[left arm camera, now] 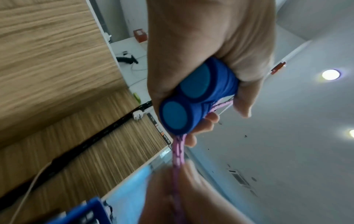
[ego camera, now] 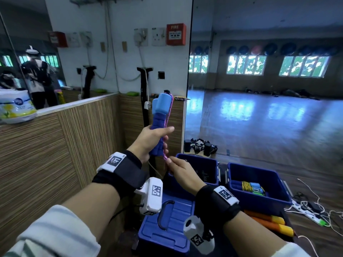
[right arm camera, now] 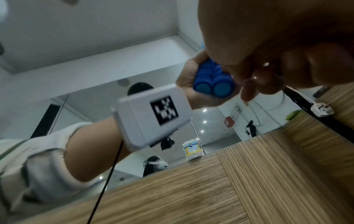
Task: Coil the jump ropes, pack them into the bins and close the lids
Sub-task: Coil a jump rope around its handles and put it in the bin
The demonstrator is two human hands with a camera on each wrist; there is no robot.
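Pink rope point(left arm camera: 177, 157) blurred among right-hand fingers point(left arm camera: 193, 171).

Two blue handles point(ego camera: 160, 115) are up in the air, side by side and upright, lighter blue caps on top, darker ribbed grips below. The pink braided rope point(ego camera: 168, 115) runs down their right side and off the bottom ends. Below, near, sits a blue bin with its lid shut point(ego camera: 167, 225), black handle on top. Just beyond it, an open blue bin point(ego camera: 209, 164), contents too dark to tell. Right of that, another open blue bin point(ego camera: 274, 199) holds a coiled yellow-roped set point(ego camera: 250, 188). Orange-and-yellow handles point(ego camera: 269, 222) lie on the floor beside it.
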